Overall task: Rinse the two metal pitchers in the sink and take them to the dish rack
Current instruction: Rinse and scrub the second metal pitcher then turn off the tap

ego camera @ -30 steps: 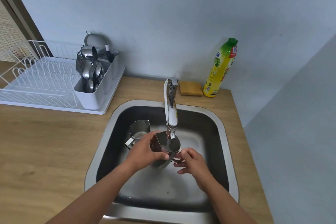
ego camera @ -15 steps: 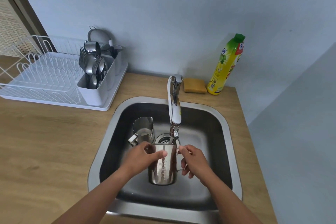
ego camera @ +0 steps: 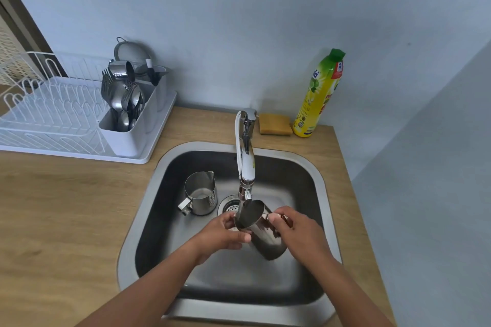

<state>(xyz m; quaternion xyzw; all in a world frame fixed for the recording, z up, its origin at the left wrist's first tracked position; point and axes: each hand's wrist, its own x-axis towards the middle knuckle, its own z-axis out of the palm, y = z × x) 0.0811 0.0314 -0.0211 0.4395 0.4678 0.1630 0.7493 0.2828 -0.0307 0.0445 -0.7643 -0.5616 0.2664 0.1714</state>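
Over a steel sink set in a wooden table, two hands hold a metal pitcher tilted just under the faucet spout. The left hand grips it near the rim; the right hand clasps its other side. A second pitcher stands upright on the sink floor to the left, beside the drain. A white dish rack holding cutlery sits on the table at the left. A sponge and a soap bottle stand behind the sink.
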